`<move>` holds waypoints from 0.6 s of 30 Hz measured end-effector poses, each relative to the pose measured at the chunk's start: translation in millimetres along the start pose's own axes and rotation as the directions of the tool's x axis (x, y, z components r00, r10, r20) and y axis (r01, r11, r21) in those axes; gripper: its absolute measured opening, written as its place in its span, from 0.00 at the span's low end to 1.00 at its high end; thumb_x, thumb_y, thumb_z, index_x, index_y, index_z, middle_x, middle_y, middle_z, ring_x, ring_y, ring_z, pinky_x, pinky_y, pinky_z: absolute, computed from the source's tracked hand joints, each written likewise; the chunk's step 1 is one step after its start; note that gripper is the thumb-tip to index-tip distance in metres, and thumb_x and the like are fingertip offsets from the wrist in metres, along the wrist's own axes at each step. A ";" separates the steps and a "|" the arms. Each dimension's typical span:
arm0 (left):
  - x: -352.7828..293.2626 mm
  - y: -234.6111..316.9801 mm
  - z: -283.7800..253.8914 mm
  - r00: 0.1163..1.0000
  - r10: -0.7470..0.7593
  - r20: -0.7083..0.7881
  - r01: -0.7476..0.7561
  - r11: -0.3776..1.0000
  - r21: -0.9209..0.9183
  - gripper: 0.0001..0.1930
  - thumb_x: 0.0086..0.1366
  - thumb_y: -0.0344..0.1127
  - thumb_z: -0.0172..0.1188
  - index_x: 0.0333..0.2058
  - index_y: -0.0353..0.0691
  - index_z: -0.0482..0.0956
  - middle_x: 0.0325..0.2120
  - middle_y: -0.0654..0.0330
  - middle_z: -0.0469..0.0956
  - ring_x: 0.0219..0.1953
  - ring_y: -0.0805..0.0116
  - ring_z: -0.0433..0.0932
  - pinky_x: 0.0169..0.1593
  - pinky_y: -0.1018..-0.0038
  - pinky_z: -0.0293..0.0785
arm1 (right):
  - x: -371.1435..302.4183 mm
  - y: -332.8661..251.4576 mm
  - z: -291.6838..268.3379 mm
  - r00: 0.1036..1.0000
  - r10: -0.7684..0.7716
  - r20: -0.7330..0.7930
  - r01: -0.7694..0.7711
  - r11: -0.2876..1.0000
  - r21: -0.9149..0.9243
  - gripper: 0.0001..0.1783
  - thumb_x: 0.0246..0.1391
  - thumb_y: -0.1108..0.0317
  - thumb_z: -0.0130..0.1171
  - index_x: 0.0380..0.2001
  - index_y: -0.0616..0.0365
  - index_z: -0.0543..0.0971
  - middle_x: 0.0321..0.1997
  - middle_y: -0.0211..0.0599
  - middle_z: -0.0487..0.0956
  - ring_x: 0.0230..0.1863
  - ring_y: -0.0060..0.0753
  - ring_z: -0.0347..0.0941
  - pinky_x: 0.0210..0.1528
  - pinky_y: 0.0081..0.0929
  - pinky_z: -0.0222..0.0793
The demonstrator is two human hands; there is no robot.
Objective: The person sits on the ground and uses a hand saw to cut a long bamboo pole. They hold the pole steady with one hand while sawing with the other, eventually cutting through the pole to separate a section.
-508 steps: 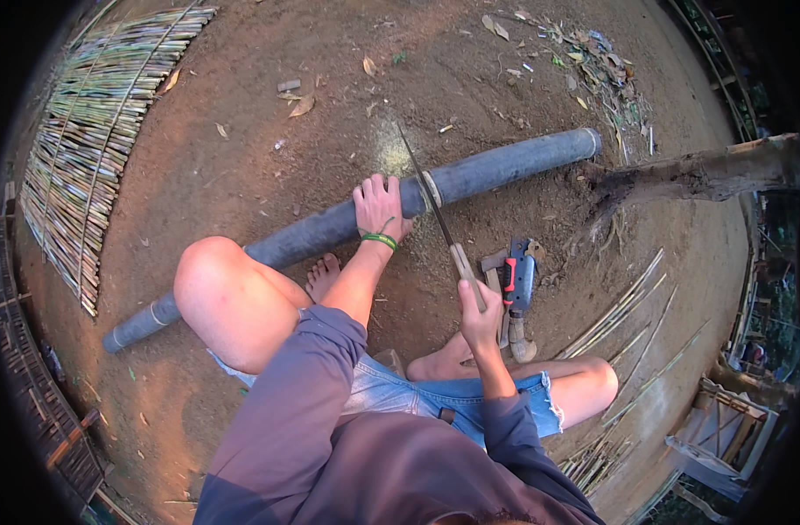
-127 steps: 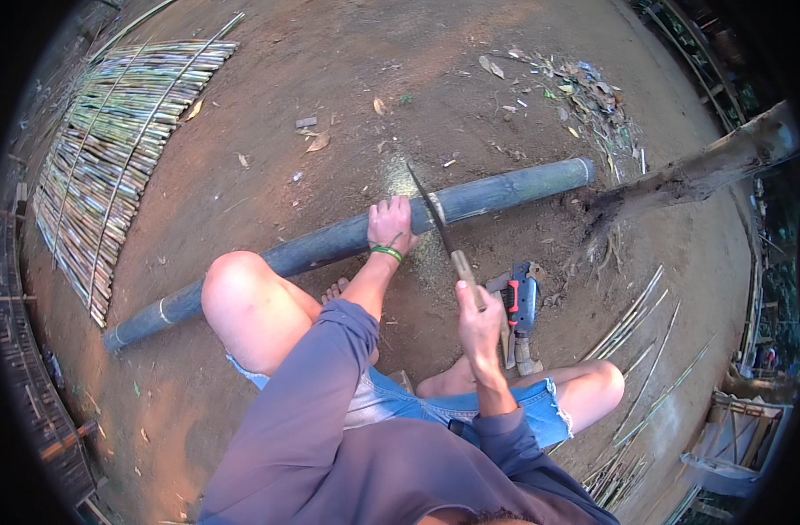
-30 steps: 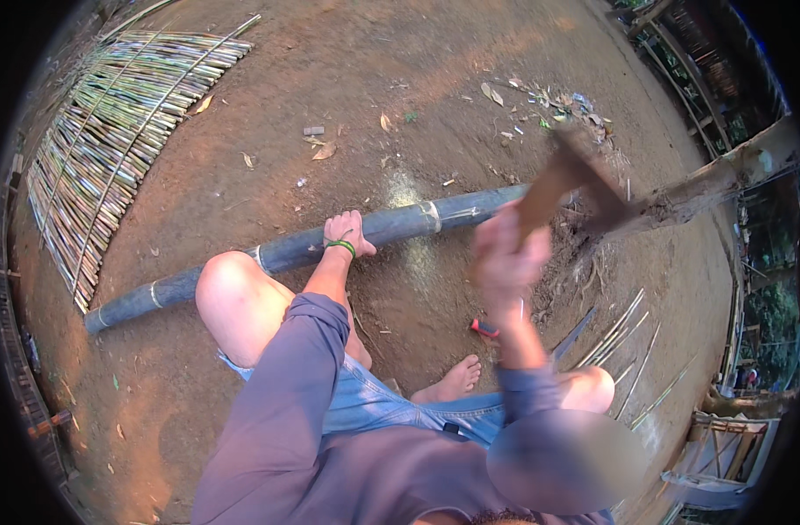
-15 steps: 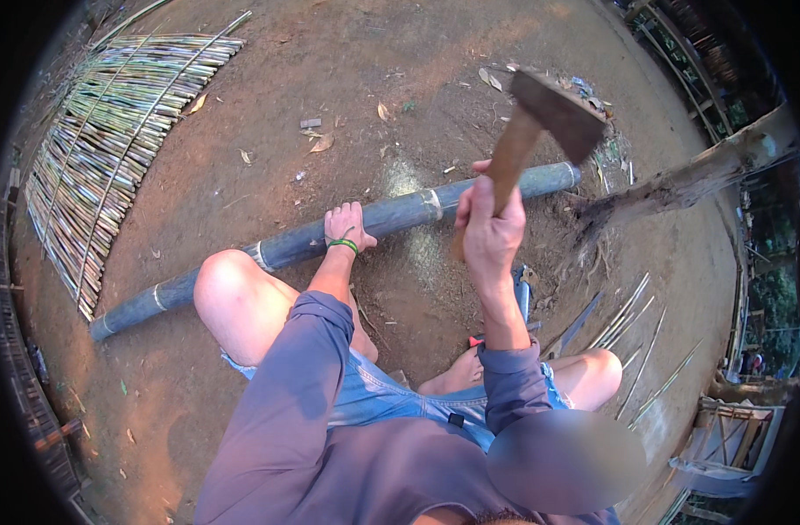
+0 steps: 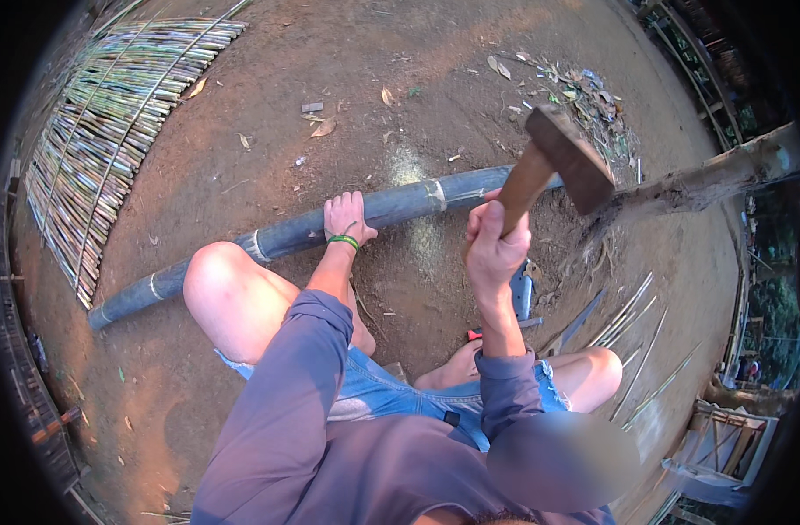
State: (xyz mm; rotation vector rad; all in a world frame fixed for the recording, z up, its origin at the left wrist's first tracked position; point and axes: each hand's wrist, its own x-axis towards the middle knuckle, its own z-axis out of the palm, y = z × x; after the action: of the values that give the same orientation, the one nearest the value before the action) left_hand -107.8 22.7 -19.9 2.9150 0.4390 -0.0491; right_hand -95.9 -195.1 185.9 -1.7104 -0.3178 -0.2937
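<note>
A long, thick dark bamboo pole point(image 5: 396, 205) with pale rings at its joints lies slanting across the dirt before me. My left hand point(image 5: 346, 216), a green band at its wrist, rests over the pole's middle with the fingers wrapped over its top. In my right hand point(image 5: 498, 249) is an axe point(image 5: 571, 162), gripped by its wooden handle. Its broad dark head is raised toward the pole's right part and blocks some of it from sight. Pale sawdust point(image 5: 407, 164) lies on the ground on both sides of the pole.
On the left lies a panel of lashed thin canes point(image 5: 111, 140). To the right are a leaning trunk point(image 5: 715, 171), a long blade point(image 5: 584, 322), a blue tool point(image 5: 522, 296) and several thin sticks point(image 5: 623, 311). Dry leaves point(image 5: 324, 128) dot the dirt. My bent knees flank the near side.
The axe and my right hand have come down and slightly to the right. My left hand stays on the bamboo pole.
</note>
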 end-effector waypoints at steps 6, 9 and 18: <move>3.8 11.9 0.4 1.000 0.021 -0.013 -0.021 1.000 -0.014 0.42 0.36 0.55 0.84 0.49 0.46 0.74 0.45 0.59 0.79 0.53 0.59 0.78 0.59 0.62 0.68 | -66.5 169.2 -31.8 0.900 0.369 0.230 -0.117 0.714 -0.690 0.21 0.74 0.51 0.53 0.35 0.58 0.76 0.19 0.26 0.72 0.21 0.19 0.70 0.22 0.25 0.65; 1.3 5.4 2.7 1.000 -0.020 -0.020 0.020 1.000 0.008 0.45 0.34 0.53 0.84 0.52 0.46 0.74 0.45 0.60 0.79 0.54 0.59 0.78 0.61 0.62 0.67 | -41.9 131.6 -14.8 0.893 0.415 0.175 -0.232 0.757 -0.611 0.24 0.74 0.50 0.53 0.32 0.62 0.77 0.21 0.44 0.77 0.24 0.47 0.77 0.26 0.40 0.69; -6.9 17.4 6.0 0.993 0.005 -0.114 -0.003 1.000 0.014 0.41 0.35 0.49 0.84 0.49 0.47 0.74 0.44 0.60 0.77 0.52 0.59 0.76 0.59 0.62 0.68 | -54.6 112.7 -10.7 0.891 0.440 0.111 -0.318 0.780 -0.540 0.25 0.73 0.50 0.52 0.39 0.65 0.78 0.26 0.63 0.80 0.35 0.72 0.81 0.33 0.55 0.72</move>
State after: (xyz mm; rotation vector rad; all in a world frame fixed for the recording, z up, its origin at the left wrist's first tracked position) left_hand -109.2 3.3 -22.1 2.9419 0.4528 0.1163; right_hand -104.9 -225.4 64.2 -2.2964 -0.0473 0.1475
